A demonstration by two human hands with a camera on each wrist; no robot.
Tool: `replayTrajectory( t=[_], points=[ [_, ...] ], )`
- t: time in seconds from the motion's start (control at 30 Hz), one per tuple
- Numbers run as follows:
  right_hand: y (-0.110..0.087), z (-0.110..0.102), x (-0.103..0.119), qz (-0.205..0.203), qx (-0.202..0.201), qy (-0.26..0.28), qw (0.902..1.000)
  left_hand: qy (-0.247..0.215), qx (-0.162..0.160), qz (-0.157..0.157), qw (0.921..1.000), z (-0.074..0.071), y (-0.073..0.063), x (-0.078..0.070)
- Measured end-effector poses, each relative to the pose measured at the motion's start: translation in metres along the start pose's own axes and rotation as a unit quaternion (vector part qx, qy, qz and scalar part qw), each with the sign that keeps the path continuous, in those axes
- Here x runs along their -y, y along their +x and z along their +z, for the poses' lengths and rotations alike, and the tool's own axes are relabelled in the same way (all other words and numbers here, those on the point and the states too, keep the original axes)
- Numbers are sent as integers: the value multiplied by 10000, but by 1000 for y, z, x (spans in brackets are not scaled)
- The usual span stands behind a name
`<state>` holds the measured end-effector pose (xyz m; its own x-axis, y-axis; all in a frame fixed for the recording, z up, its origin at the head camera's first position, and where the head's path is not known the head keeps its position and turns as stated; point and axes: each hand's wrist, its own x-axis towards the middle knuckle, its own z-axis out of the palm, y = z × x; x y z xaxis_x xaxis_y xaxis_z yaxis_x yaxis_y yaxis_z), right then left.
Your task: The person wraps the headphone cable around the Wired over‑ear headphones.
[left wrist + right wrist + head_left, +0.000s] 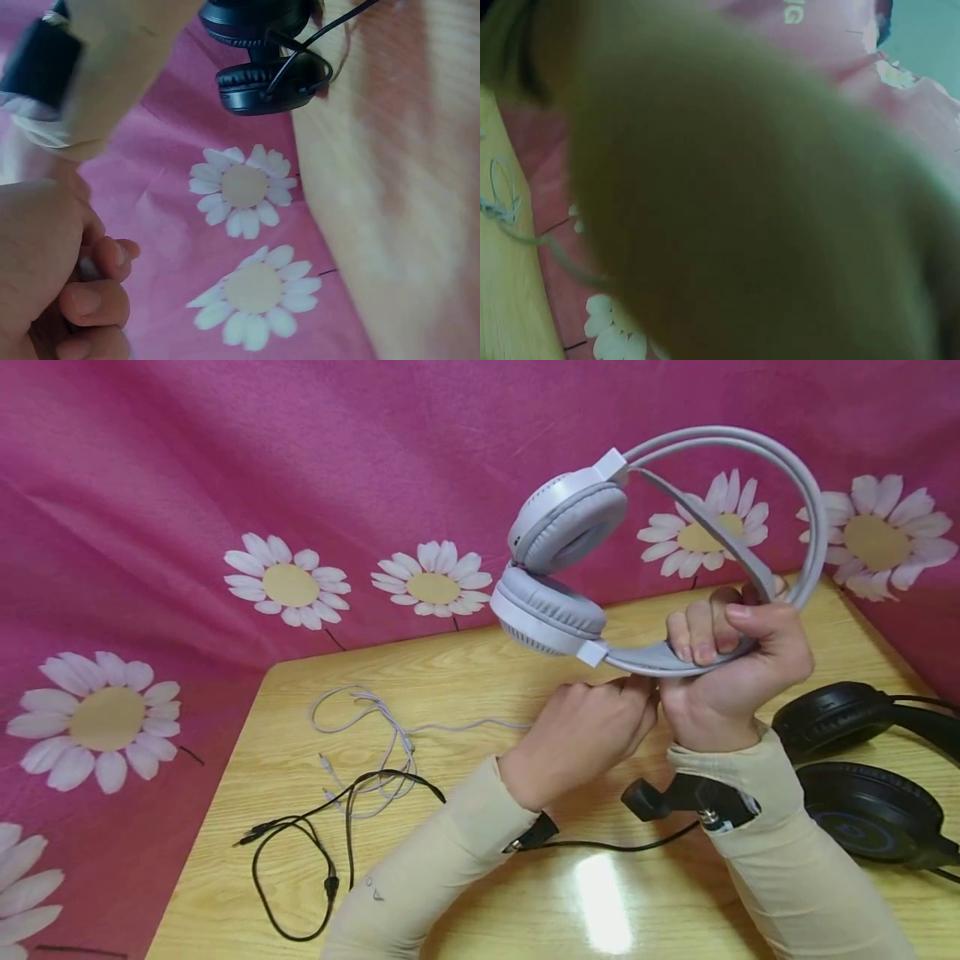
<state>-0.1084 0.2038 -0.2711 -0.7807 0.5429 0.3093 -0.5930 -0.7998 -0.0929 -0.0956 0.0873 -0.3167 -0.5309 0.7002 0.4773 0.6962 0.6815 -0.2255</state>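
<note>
My right hand [742, 668] grips the headband of a white over-ear headset [555, 622] and holds it up above the table. Its padded grey earcups hang together on the left side. Just below the headband, my left hand [588, 727] is close against the right wrist, its fingers curled. The headset's pale cable [480, 723] runs from the table into the left hand. A pale bit shows between the curled fingers [94, 304] in the left wrist view. Blurred skin or sleeve fills most of the right wrist view.
Black headphones [862, 810] lie at the right of the wooden table [465, 877]. A black cable [348, 835] with plugs and the looped pale cable lie at left. A pink cloth [360, 460] with daisies hangs behind.
</note>
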Motion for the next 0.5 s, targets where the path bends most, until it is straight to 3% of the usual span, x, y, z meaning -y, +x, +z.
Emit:
replayTrajectory(
  t=[0.2,0.5],
  points=[
    [0,-1,-4,-391,131,-377,9984,77,48,236,9997,-18,-1,5],
    [0,-4,-8,-845,437,-472,9943,397,32,665,9970,-39,-6,11]
  ],
)
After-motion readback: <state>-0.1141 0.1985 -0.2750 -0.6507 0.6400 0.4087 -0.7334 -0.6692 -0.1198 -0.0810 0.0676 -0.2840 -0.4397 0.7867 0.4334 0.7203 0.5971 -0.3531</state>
